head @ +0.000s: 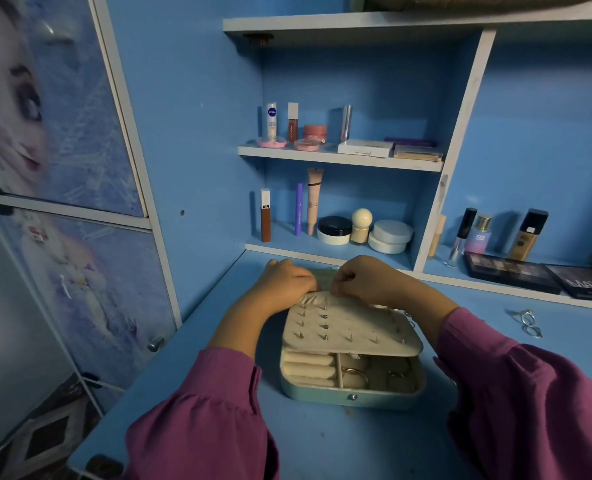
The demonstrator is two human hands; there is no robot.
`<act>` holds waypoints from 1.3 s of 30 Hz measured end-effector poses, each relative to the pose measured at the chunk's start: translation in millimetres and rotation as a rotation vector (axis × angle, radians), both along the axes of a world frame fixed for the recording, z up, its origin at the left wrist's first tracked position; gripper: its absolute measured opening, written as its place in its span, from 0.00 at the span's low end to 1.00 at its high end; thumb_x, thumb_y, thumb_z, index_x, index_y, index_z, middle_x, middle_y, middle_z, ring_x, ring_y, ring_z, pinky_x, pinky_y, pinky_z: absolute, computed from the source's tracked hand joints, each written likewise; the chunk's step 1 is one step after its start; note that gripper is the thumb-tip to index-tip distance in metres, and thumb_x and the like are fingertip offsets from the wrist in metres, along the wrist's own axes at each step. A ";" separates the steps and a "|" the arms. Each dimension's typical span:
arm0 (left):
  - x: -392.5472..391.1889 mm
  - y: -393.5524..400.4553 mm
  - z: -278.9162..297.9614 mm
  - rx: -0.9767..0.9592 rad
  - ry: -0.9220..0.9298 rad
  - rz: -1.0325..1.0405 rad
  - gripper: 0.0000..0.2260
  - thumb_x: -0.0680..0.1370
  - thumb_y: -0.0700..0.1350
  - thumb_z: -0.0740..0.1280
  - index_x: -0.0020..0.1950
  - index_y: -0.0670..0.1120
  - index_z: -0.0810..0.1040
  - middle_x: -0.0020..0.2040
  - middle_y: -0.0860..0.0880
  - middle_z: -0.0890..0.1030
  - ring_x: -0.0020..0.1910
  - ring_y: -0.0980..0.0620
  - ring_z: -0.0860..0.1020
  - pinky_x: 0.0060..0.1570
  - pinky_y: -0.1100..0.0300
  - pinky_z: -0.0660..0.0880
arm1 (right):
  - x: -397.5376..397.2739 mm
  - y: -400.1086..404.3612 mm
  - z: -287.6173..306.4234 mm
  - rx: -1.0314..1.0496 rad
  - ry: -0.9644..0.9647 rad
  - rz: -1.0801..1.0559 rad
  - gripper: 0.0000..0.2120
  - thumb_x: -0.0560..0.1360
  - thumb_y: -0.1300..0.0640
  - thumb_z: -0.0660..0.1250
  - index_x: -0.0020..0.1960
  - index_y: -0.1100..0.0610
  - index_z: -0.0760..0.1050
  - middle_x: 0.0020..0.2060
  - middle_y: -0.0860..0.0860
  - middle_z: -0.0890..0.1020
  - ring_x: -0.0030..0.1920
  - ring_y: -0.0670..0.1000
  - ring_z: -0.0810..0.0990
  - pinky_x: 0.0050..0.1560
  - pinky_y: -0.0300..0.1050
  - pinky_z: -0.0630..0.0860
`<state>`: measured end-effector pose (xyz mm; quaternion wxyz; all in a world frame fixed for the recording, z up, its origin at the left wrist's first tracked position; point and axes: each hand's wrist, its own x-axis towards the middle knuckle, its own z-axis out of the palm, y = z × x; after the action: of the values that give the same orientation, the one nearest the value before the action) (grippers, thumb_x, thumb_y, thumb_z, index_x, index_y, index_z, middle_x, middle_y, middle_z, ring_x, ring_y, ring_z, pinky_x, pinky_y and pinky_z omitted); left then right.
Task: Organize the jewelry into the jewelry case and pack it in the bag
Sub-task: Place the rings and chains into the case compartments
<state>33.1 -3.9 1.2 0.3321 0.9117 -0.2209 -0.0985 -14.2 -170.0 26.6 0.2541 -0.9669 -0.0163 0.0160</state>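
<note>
A pale green jewelry case (351,398) lies open on the blue desk. Its cream earring panel (350,329), studded with several earring posts, is folded down over the tray. Below the panel, ring rolls (308,367) and a compartment with rings (355,375) show. My left hand (284,280) grips the panel's far left edge. My right hand (363,278) pinches the same far edge near its middle; what is between the fingertips is too small to tell. Some loose silver rings (528,323) lie on the desk at the right. No bag is in view.
Shelves behind the case hold cosmetics: tubes and jars (332,230) on the lower shelf, boxes (365,148) above. Dark eyeshadow palettes (509,271) and bottles (480,233) sit at the right. A cupboard with printed doors (62,168) stands to the left.
</note>
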 end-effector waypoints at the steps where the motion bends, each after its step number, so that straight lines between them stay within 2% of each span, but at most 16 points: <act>1: 0.2 -1.3 -1.0 0.007 0.000 0.008 0.12 0.78 0.46 0.58 0.38 0.44 0.75 0.38 0.50 0.69 0.50 0.49 0.65 0.52 0.56 0.63 | -1.2 0.2 -0.1 0.005 -0.001 0.002 0.07 0.76 0.55 0.67 0.50 0.57 0.82 0.47 0.52 0.82 0.46 0.50 0.77 0.49 0.43 0.72; 3: 4.1 -2.6 -5.1 0.032 -0.027 0.013 0.15 0.74 0.53 0.55 0.34 0.44 0.70 0.39 0.47 0.70 0.51 0.47 0.67 0.55 0.52 0.67 | -3.2 1.2 -1.0 0.015 -0.002 0.014 0.07 0.76 0.55 0.66 0.49 0.56 0.82 0.47 0.52 0.82 0.46 0.50 0.77 0.50 0.45 0.73; 5: 3.4 -2.8 -5.9 -0.028 -0.032 0.037 0.19 0.76 0.56 0.58 0.33 0.43 0.70 0.41 0.45 0.72 0.54 0.47 0.68 0.56 0.51 0.69 | -4.8 2.5 -1.6 0.021 -0.002 0.018 0.08 0.76 0.55 0.66 0.50 0.57 0.82 0.47 0.52 0.82 0.47 0.50 0.78 0.52 0.46 0.74; 9: 1.8 -0.9 -5.0 -0.106 -0.063 0.024 0.20 0.80 0.60 0.57 0.44 0.48 0.81 0.52 0.44 0.75 0.64 0.46 0.64 0.65 0.50 0.64 | -5.4 3.3 -2.9 0.016 0.002 0.014 0.09 0.77 0.54 0.65 0.51 0.57 0.82 0.47 0.54 0.83 0.48 0.53 0.79 0.54 0.50 0.75; 12: 4.0 -1.1 -7.1 -0.067 -0.072 0.014 0.26 0.80 0.62 0.55 0.34 0.45 0.77 0.40 0.47 0.75 0.62 0.43 0.67 0.62 0.48 0.66 | -6.0 3.4 -2.9 0.025 0.007 0.007 0.10 0.77 0.54 0.65 0.51 0.57 0.82 0.47 0.54 0.83 0.48 0.53 0.79 0.54 0.50 0.75; 14: 5.3 -2.6 -9.5 -0.056 -0.065 0.011 0.29 0.79 0.63 0.55 0.39 0.41 0.82 0.41 0.45 0.79 0.60 0.45 0.68 0.60 0.51 0.67 | -6.2 3.5 -3.0 0.036 0.012 0.002 0.09 0.77 0.55 0.65 0.51 0.57 0.82 0.47 0.54 0.83 0.48 0.53 0.79 0.54 0.49 0.75; 16: 5.9 -2.0 -11.3 -0.078 -0.077 0.003 0.28 0.79 0.64 0.54 0.39 0.44 0.83 0.42 0.45 0.81 0.59 0.45 0.71 0.61 0.49 0.68 | -6.3 3.0 -3.1 0.049 0.017 -0.006 0.09 0.77 0.56 0.65 0.51 0.57 0.82 0.47 0.54 0.83 0.48 0.53 0.79 0.53 0.48 0.75; 19: 6.0 5.3 -8.3 -0.207 -0.112 0.067 0.23 0.81 0.60 0.55 0.37 0.49 0.81 0.37 0.51 0.77 0.55 0.41 0.75 0.60 0.47 0.71 | -6.6 1.1 -2.6 0.076 0.033 -0.011 0.09 0.77 0.56 0.65 0.52 0.57 0.82 0.46 0.51 0.82 0.42 0.47 0.76 0.44 0.38 0.73; 21: 6.0 10.1 -6.5 -0.229 -0.170 0.108 0.23 0.82 0.58 0.54 0.38 0.50 0.82 0.36 0.52 0.76 0.54 0.41 0.75 0.60 0.48 0.70 | -6.2 -1.1 -1.9 0.102 0.052 -0.024 0.09 0.78 0.56 0.65 0.53 0.57 0.82 0.46 0.52 0.82 0.41 0.46 0.75 0.41 0.36 0.70; 23: 5.5 10.6 -7.0 -0.146 -0.186 0.102 0.25 0.82 0.60 0.51 0.42 0.50 0.84 0.45 0.48 0.80 0.61 0.42 0.71 0.64 0.49 0.66 | -5.4 -4.2 -1.1 0.130 0.085 -0.044 0.09 0.78 0.56 0.65 0.53 0.57 0.81 0.46 0.53 0.82 0.40 0.46 0.75 0.40 0.37 0.70; 26: 5.5 6.8 -9.8 -0.009 -0.176 0.073 0.27 0.82 0.61 0.48 0.48 0.51 0.85 0.57 0.45 0.78 0.65 0.43 0.65 0.65 0.50 0.60 | -2.8 -6.9 0.1 0.153 0.133 -0.059 0.09 0.78 0.55 0.66 0.54 0.57 0.81 0.46 0.54 0.82 0.39 0.47 0.75 0.39 0.38 0.70; 28: 6.5 4.3 -10.8 0.011 -0.201 0.056 0.28 0.81 0.62 0.47 0.47 0.52 0.84 0.54 0.46 0.79 0.64 0.43 0.66 0.64 0.51 0.60 | -1.1 -7.6 0.3 0.155 0.150 -0.058 0.09 0.77 0.54 0.66 0.54 0.57 0.81 0.48 0.55 0.82 0.42 0.49 0.76 0.43 0.41 0.72; 31: 7.9 2.9 -11.3 0.009 -0.187 0.073 0.28 0.82 0.61 0.48 0.44 0.49 0.84 0.43 0.50 0.75 0.61 0.44 0.67 0.62 0.52 0.62 | 0.2 -7.7 0.0 0.155 0.167 -0.052 0.10 0.77 0.54 0.66 0.54 0.57 0.81 0.50 0.56 0.82 0.46 0.51 0.77 0.47 0.43 0.73; 33: 7.8 2.6 -11.2 -0.017 -0.183 0.075 0.27 0.82 0.60 0.49 0.42 0.48 0.83 0.42 0.50 0.77 0.57 0.46 0.69 0.63 0.52 0.62 | 0.7 -7.6 -0.4 0.160 0.170 -0.052 0.10 0.77 0.54 0.66 0.54 0.57 0.81 0.51 0.56 0.82 0.48 0.51 0.78 0.50 0.44 0.73; 36: 7.9 2.0 -12.4 -0.065 -0.212 0.061 0.24 0.82 0.60 0.50 0.49 0.52 0.83 0.52 0.47 0.81 0.61 0.45 0.70 0.66 0.51 0.61 | 1.0 -7.4 -0.9 0.159 0.178 -0.053 0.10 0.77 0.53 0.67 0.54 0.57 0.81 0.52 0.56 0.82 0.49 0.52 0.77 0.52 0.46 0.73; 39: 8.2 1.5 -13.2 0.010 -0.184 0.057 0.24 0.81 0.62 0.48 0.57 0.56 0.82 0.64 0.43 0.75 0.68 0.40 0.63 0.67 0.49 0.58 | 1.7 -7.6 -1.5 0.161 0.186 -0.061 0.09 0.77 0.54 0.67 0.53 0.56 0.81 0.52 0.58 0.82 0.47 0.53 0.77 0.51 0.46 0.72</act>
<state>41.3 -2.4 -12.0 0.3085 0.9244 -0.2242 -0.0058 -12.5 -177.6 25.1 0.3317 -0.9378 0.0353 0.0965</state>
